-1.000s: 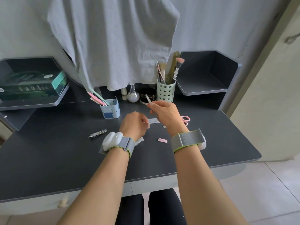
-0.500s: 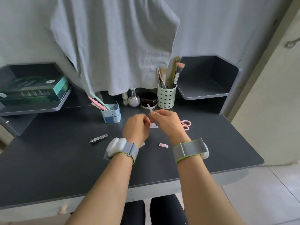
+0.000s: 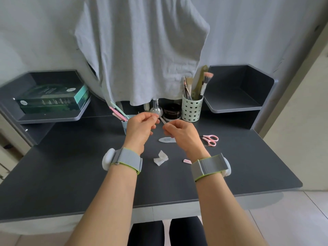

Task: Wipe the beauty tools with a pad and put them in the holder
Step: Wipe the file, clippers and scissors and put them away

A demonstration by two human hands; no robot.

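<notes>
Tweezers (image 3: 162,120) pinched between fingers of both the left hand (image 3: 140,127) and right hand (image 3: 182,133) above the desk (image 3: 71,166).

Both forearms reach forward, each wrist wearing a grey band. The left hand (image 3: 140,127) and right hand (image 3: 182,133) are raised close together, fingers curled, pinching opposite ends of a thin nail file (image 3: 162,120) between them.

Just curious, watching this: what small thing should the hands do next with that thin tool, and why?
Probably pick the pad back up. It lies crumpled on the desk, while both hands, left and right, hold the thin tool, so no wiping can happen yet.
</notes>
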